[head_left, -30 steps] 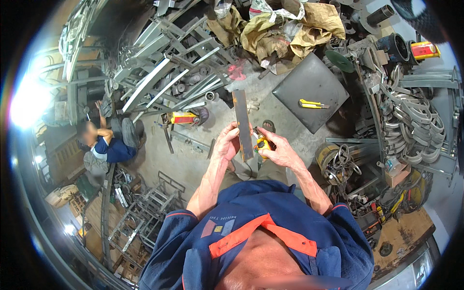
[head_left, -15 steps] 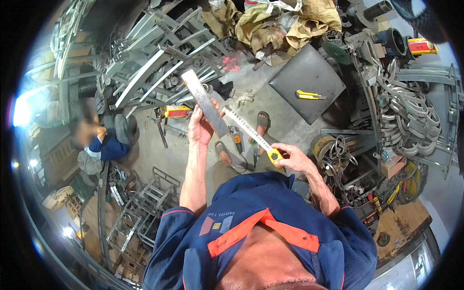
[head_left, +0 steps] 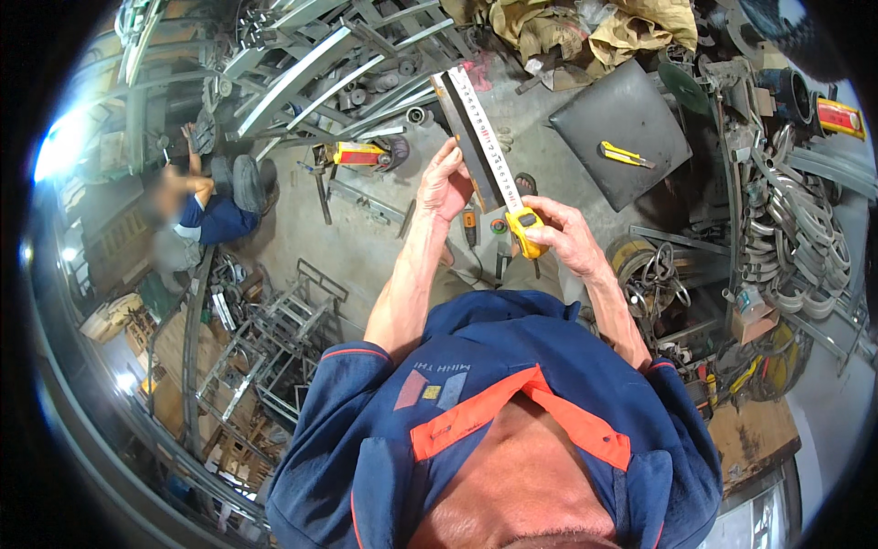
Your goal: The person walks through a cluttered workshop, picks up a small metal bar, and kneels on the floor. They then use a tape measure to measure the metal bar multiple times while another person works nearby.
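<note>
In my left hand (head_left: 445,183) is a flat, dark metal bar (head_left: 467,146), held at its left edge with the fingers closed on it. It slants away from me toward the far left. My right hand (head_left: 565,236) grips the yellow case of a tape measure (head_left: 525,232) near the bar's close end. From the case the white blade (head_left: 489,137) runs out along the bar's right side, up to its far end. Whether the blade touches the bar all along, I cannot tell.
A black square stool top (head_left: 622,128) carries a yellow utility knife (head_left: 626,155). Metal frames (head_left: 311,78) pile up at the far left; curved metal pieces (head_left: 786,247) stack at the right. Another person in blue (head_left: 224,215) sits at the left. A power tool (head_left: 470,225) lies by my feet.
The bar and the tape measure have come together; before, the blade stood apart at the bar's right. Both hands now appear closer to each other, and the view has shifted.
</note>
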